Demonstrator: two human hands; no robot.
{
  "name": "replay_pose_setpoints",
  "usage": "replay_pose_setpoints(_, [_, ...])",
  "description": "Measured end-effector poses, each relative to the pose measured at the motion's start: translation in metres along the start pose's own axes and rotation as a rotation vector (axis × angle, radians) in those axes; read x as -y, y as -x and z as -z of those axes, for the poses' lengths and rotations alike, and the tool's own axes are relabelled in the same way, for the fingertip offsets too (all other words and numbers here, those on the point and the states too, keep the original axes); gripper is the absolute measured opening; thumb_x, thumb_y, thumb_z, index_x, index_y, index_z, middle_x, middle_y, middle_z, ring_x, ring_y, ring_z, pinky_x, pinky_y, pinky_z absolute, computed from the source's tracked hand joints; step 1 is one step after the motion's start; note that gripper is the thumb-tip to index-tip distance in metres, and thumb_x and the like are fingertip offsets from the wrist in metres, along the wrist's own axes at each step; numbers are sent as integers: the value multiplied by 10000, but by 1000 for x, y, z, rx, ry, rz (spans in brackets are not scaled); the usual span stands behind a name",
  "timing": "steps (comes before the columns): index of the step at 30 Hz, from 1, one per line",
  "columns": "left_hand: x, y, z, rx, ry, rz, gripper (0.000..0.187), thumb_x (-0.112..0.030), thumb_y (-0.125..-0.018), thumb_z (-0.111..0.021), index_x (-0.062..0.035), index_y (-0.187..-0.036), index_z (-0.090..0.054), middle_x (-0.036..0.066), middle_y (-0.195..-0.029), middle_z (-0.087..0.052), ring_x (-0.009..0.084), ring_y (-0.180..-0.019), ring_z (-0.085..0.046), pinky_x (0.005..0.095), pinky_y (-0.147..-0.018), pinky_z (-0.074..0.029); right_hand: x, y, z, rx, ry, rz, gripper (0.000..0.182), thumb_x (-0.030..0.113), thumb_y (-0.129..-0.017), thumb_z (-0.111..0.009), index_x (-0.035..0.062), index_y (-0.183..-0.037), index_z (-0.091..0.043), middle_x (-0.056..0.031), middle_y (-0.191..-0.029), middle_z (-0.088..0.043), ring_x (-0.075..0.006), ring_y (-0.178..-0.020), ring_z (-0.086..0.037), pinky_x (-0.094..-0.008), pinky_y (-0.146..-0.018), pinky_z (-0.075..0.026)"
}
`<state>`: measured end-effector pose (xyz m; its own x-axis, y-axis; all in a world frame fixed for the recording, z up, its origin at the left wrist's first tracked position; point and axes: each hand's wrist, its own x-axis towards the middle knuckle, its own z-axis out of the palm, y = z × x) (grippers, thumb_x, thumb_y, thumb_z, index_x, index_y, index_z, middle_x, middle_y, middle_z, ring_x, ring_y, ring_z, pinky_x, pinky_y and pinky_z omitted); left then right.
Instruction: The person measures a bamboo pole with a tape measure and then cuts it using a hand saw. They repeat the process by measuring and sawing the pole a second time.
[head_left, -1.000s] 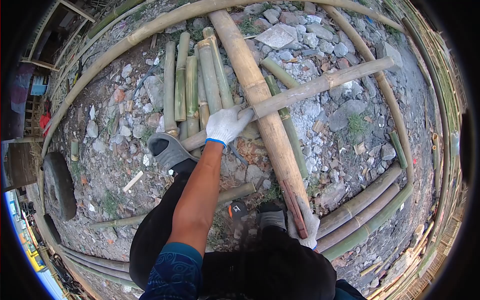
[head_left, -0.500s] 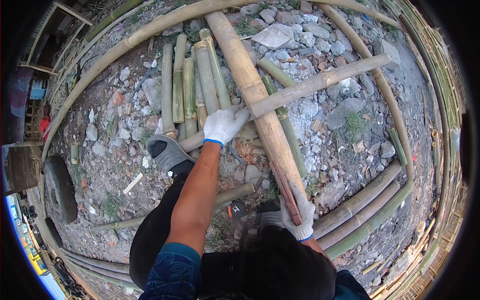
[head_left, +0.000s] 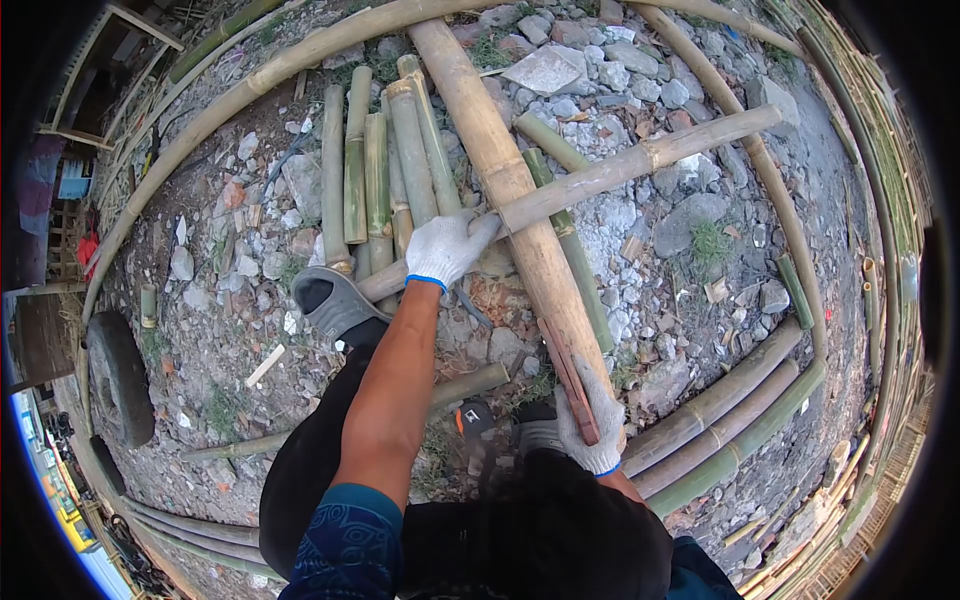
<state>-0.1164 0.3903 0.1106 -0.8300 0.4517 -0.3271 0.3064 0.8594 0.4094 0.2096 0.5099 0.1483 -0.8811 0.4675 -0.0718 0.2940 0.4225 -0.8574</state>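
Cut bamboo pieces (head_left: pixel 385 160) lie far left (rubble around); left hand (head_left: pixel 447 247) still grips the thin pole (head_left: pixel 600 177), right hand (head_left: pixel 590 425) clasps the blade (head_left: pixel 570 380), barely shifted.

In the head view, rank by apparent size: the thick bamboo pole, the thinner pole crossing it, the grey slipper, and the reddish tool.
1. thick bamboo pole
2. thinner crossing pole, held by the left hand
3. and 4. grey slipper and reddish tool in the right hand look alike; unranked.
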Motion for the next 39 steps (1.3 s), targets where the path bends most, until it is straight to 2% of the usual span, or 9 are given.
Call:
replay_pose_setpoints(3, [2,2,-2,-26,15,-3,689,-681,-980,-467,-119,-1257,-753,297,-988,-747,459,-971,-730,555,-866,-567,-35,52,11,-65,-645,-419,544,104,-962,-735,-13,-1465,-564,-166,-1311,-704,-249,-1177,-700,-362,-995,-555])
replay_pose_setpoints(6, [0,2,-3,-31,25,7,648,-655,-981,-477,-120,-1210,-762,286,-994,-745,454,-989,-723,551,-871,-559,-34,53,22,52,-370,-322,499,100,-991,-716,-40,-1448,-572,-149,-1469,-591,-238,-1292,-619,-357,-1046,-534])
replay_pose_setpoints(9, [-3,3,-4,-65,20,13,629,-644,-982,-483,-120,-1186,-765,281,-997,-744,450,-998,-720,553,-871,-555,-15,9,3,7,-457,-286,478,85,-982,-706,-34,-1430,-587,-154,-1396,-656,-234,-1239,-660,-369,-1024,-553])
replay_pose_setpoints(12, [-1,3,-7,-63,10,19,669,-675,-978,-479,-114,-1211,-760,284,-986,-749,456,-975,-728,552,-864,-563,15,-64,-23,-16,72,51,489,69,-953,-709,-18,-1422,-597,-186,-1236,-741,-280,-1117,-738,-363,-960,-576])
replay_pose_setpoints(15, [-1,1,-3,-51,-4,22,687,-687,-978,-476,-107,-1216,-758,284,-980,-752,461,-969,-730,547,-867,-565,20,-82,-36,-42,117,136,499,45,-936,-708,-19,-1419,-599,-205,-1231,-737,-291,-1109,-743,-357,-951,-575])
replay_pose_setpoints(20, [-1,2,-2,-13,42,17,667,-664,-982,-469,-96,-1175,-763,286,-997,-748,461,-993,-722,542,-887,-555,-14,3,0,6,-172,-139,509,-12,-922,-685,-19,-1423,-595,-165,-1304,-712,-250,-1169,-711,-374,-995,-561])
replay_pose_setpoints(25, [-17,1,-3,10,48,-3,627,-619,-988,-470,-96,-1170,-763,272,-998,-749,454,-1000,-718,545,-886,-547,-45,55,25,3,-50,-207,533,-36,-897,-688,-4,-1423,-603,-159,-1332,-700,-237,-1192,-700,-354,-1007,-553])
replay_pose_setpoints(35, [-22,-5,-13,-50,61,-5,692,-687,-974,-452,-82,-1097,-764,265,-1019,-755,449,-1001,-721,533,-898,-547,17,-97,-17,-101,74,106,486,18,-899,-726,8,-1376,-630,-193,-1190,-749,-320,-1051,-756,-385,-927,-586])
replay_pose_setpoints(39, [-22,-9,-6,-5,67,-3,705,-693,-970,-450,-74,-1097,-764,264,-1045,-753,444,-1027,-718,525,-913,-546,5,-75,-18,-85,-171,-21,463,14,-918,-710,-10,-1373,-622,-203,-1191,-744,-296,-1062,-754,-389,-933,-586])
